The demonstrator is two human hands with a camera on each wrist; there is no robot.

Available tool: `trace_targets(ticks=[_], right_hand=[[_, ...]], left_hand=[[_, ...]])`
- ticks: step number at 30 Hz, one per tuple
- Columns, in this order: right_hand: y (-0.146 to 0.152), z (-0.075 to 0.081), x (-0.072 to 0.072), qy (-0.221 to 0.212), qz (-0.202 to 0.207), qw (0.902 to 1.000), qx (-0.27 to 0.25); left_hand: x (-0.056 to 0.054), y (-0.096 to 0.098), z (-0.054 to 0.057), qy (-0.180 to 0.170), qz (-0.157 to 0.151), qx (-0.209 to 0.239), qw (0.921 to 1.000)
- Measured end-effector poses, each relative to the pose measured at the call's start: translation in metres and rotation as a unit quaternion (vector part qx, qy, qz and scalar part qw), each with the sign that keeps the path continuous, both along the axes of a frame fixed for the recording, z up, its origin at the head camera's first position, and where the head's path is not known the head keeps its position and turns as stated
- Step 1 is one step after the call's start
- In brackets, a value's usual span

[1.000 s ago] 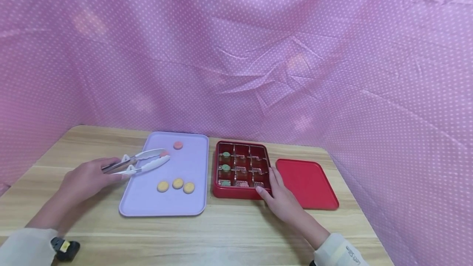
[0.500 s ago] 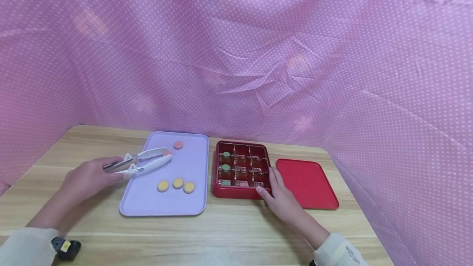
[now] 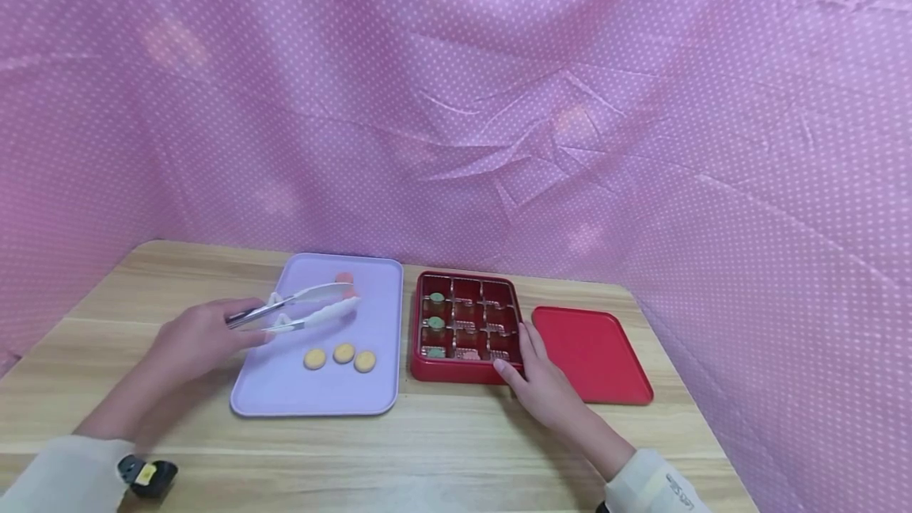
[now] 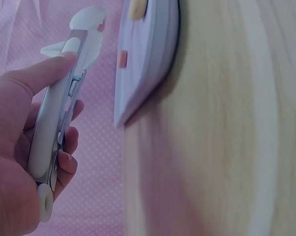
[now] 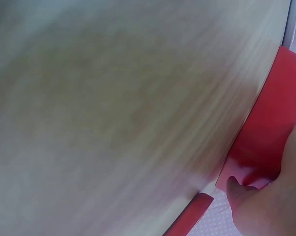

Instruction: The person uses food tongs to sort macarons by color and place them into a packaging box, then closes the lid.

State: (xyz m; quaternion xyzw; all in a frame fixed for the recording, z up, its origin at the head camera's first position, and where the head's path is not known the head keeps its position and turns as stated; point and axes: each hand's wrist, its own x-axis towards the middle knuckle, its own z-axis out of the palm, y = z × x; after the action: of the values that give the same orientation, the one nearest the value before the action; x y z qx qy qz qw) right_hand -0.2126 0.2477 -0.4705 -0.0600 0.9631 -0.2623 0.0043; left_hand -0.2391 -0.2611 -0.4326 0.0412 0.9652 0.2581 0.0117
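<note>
My left hand (image 3: 207,339) grips a pair of tongs (image 3: 321,303) with metal handles and white tips, held over the lilac tray (image 3: 285,394). In the left wrist view, a pink bit (image 4: 102,25) of a round cookie shows between the raised tips. Another pink cookie (image 3: 344,278) lies on the tray behind the tongs, and three yellow cookies (image 3: 343,353) lie nearer the front. At the front right corner of a red box (image 3: 456,371), my right hand (image 3: 545,390) holds on, thumb against the front and fingers along the side.
The box has a divided insert; green cookies (image 3: 436,323) sit in its left column and a pink cookie (image 3: 470,355) in the front middle compartment. A red lid (image 3: 594,359) lies right of the box. Pink dotted cloth (image 3: 456,101) hangs behind the wooden table (image 3: 456,450).
My left hand has moved right with the tongs, carrying the pink cookie across the tray, near the other pink one. My right hand and the box have stayed put.
</note>
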Motion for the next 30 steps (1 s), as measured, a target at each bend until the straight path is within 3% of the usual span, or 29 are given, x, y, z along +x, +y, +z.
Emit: trace_targets(ticks=[14, 30], right_hand=[[0.001, -0.001, -0.001, 0.003, 0.002, 1.0000, 0.006], [0.001, -0.001, -0.001, -0.001, 0.003, 1.0000, 0.006]], left_hand=[[0.003, 0.046, 0.017, -0.015, -0.018, 0.046, 0.9987], [-0.013, 0.091, 0.020, 0.034, -0.060, 0.031, 0.9972]])
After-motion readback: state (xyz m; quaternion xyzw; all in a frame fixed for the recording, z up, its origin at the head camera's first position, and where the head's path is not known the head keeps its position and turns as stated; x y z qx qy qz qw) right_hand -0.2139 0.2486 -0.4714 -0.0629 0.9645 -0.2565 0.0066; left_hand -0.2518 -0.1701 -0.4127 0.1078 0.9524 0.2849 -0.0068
